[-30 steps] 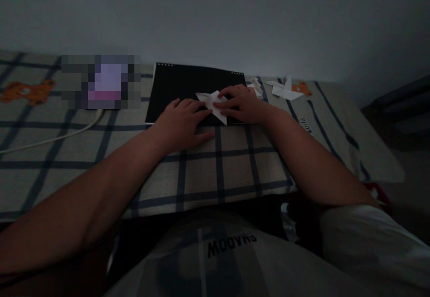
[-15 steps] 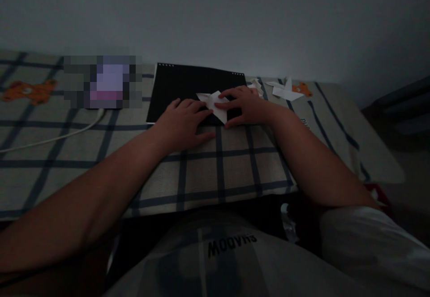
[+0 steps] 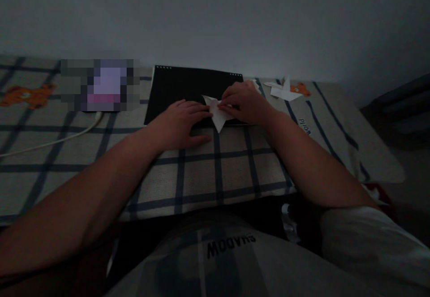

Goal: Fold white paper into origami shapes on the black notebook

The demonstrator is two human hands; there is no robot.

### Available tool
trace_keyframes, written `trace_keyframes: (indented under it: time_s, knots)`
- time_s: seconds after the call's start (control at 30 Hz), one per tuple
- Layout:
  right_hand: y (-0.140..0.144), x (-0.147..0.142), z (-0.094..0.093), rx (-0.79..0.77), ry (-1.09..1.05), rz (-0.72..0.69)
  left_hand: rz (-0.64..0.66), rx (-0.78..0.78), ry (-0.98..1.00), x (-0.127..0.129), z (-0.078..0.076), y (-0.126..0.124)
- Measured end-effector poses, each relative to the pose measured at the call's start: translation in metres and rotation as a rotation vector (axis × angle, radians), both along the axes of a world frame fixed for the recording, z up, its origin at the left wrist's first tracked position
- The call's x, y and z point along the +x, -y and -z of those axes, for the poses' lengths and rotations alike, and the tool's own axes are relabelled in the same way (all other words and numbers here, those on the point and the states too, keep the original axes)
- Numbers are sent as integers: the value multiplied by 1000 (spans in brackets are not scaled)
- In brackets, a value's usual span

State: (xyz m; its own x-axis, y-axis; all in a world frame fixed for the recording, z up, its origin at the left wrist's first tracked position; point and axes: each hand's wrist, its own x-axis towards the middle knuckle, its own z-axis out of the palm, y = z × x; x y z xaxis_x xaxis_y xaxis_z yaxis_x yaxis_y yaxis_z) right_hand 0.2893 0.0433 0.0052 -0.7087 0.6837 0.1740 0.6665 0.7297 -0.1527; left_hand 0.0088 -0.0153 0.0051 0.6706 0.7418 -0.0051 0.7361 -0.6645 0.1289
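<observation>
Turned since before, white folded paper point(image 3: 217, 112) points downward.

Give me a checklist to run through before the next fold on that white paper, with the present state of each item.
1. Left hand flat, fingertips steadying the folded white paper: ok.
2. Right hand fingers on the paper's upper right part: ok.
3. Paper fully backed by the black pad: not ok, its lower point hangs over the pad's near edge onto the checked cloth.
4. Crease lines sharp and aligned: cannot tell, the picture is too dim.
5. White cable away from both hands: ok.
6. Other folded paper pieces apart, at the far right: ok.
</observation>
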Motion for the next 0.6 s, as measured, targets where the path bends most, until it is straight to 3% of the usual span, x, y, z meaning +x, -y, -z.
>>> trace_keyframes:
  time_s: [0.17,0.33,0.6]
  knots:
    - [-10,0,7,-33,-19,70,83,-22,56,0,-2,0]
    - [-15,5,12,-57,-75,20,158,-18,135,-2,1,-2]
    - [-19,7,16,-62,-85,-26,113,-53,83,0,7,-1]
